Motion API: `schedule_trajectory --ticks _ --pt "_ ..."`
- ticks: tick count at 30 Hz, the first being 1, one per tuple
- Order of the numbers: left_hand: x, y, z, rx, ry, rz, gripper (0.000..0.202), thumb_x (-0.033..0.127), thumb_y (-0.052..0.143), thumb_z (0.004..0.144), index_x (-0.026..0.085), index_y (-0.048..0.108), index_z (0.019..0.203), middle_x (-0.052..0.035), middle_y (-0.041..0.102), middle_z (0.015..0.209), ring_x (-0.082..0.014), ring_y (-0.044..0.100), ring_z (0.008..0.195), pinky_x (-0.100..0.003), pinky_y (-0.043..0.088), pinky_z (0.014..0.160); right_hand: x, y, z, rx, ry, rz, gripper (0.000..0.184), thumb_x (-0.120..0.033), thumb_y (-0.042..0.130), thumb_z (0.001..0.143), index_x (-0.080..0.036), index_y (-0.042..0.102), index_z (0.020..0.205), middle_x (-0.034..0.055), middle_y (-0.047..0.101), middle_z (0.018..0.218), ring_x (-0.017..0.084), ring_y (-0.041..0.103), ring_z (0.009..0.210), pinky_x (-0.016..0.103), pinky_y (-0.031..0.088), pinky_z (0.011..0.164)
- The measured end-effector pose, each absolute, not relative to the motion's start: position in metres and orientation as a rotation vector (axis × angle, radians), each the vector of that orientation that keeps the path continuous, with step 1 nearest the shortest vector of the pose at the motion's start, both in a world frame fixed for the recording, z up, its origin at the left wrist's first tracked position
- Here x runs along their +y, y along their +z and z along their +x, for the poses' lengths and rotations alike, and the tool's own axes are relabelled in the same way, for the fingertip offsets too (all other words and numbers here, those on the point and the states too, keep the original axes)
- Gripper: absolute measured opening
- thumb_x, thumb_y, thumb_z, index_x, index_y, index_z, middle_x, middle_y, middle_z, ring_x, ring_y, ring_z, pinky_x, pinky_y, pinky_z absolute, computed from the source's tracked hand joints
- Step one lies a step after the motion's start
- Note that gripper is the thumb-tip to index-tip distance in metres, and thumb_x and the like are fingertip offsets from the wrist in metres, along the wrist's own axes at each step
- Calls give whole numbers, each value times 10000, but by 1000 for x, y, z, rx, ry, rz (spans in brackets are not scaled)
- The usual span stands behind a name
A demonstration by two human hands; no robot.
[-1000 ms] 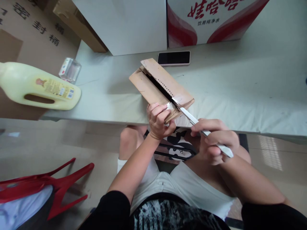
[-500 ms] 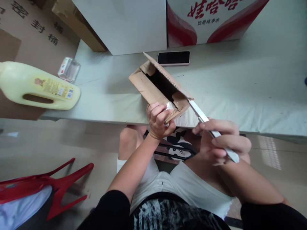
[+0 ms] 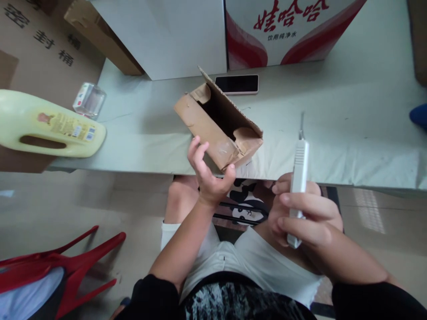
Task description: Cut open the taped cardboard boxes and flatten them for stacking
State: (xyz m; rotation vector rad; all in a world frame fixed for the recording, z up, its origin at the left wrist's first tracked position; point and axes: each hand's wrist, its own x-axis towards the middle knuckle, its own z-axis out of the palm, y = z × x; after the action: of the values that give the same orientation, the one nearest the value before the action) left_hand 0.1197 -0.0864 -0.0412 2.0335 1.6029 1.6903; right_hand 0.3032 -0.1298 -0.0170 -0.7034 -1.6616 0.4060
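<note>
A small brown cardboard box (image 3: 207, 126) sits tilted at the table's front edge, its flap raised and its dark inside showing. My left hand (image 3: 213, 180) cradles its near lower edge loosely, fingertips along the left side and thumb at the bottom corner. Clear tape shines on the box near that corner. To the right, my right hand (image 3: 305, 209) is closed around a white utility knife (image 3: 300, 166). The thin blade points away from me, apart from the box.
Behind the box lie a phone (image 3: 236, 84), a white box (image 3: 173, 40) and a red-and-white carton (image 3: 283, 40). At left are a yellow jug (image 3: 76, 133) and a clear small container (image 3: 90, 100). A red chair (image 3: 76, 266) stands on the floor; a blue object (image 3: 418, 116) is at far right.
The knife has moved off the box's corner to the right and turned upright in my right hand. My left fingers have slid from the box's front face to its lower left edge.
</note>
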Motion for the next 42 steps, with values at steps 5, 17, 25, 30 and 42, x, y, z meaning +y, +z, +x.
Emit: schedule_trajectory --ticks 5,17,25,30,42 --pt "-81 -45 108 1547 1647 1877 654 628 529 928 265 335 1436 -173 417 1484 -297 441 1452 -462 466 1144 -96 -6 298 -1703 45 -760 92 -187 607 854 -272 586 883 54 595 1139 207 591 902 385 527 755" --pt "-77 -41 70 1584 1763 1918 502 464 542 972 224 483 1409 -159 601 1416 -266 600 1336 -409 532 1062 -67 -49 300 -2059 544 -1640 285 -268 445 945 -127 656 1075 252 436 1461 414 513 1352 627 466 1094" --pt "-75 -31 53 1905 1797 1862 419 456 478 981 167 605 1257 -106 719 1109 -207 713 1013 -343 559 919 -66 -56 299 -2102 510 -1669 363 -316 496 932 -110 687 1162 255 476 1435 423 544 1316 629 460 1111" --pt "-69 -25 52 1967 1804 1516 310 466 588 901 173 623 997 -37 656 863 -172 659 841 -323 553 840 -65 -60 300 -2126 499 -1651 359 -328 533 916 -118 685 1165 258 493 1412 418 543 1323 622 458 1120" --pt "-60 -48 29 1554 1562 483 296 440 686 649 237 547 813 -24 657 807 -189 667 796 -313 565 666 -59 -43 298 -2165 577 -1375 308 -293 524 889 -123 744 1022 229 630 1324 392 533 1365 586 453 1159"
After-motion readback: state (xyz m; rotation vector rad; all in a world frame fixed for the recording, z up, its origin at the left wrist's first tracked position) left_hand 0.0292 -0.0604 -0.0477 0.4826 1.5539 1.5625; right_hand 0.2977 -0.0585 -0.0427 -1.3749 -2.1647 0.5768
